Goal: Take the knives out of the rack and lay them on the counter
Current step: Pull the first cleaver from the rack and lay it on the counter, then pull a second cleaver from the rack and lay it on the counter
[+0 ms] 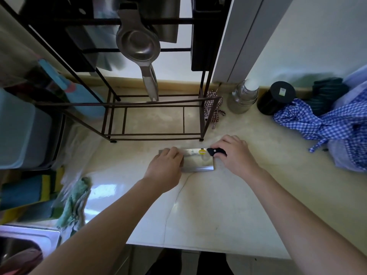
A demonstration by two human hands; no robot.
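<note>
One cleaver, one rack, two hands

On the counter [218, 205]: one cleaver [195, 159], one black wire rack [155, 116] with one steel ladle [139, 44] hanging, one glass jar [243, 96], one black canister [276, 97], one blue checked cloth [325, 120]; two hands, left hand [164, 169], right hand [234, 153].

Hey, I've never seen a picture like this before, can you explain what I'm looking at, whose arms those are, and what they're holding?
This is one wide view from a camera worn on a person's head, looking down at a pale stone kitchen counter. The arms are that person's own. A broad steel cleaver with a black handle lies flat on the counter; the right hand closes around the handle and the left hand rests on the blade. Behind stands a dark metal wire rack with a steel squeezer-like tool hanging on it. A blue checked cloth lies on the right.
</note>
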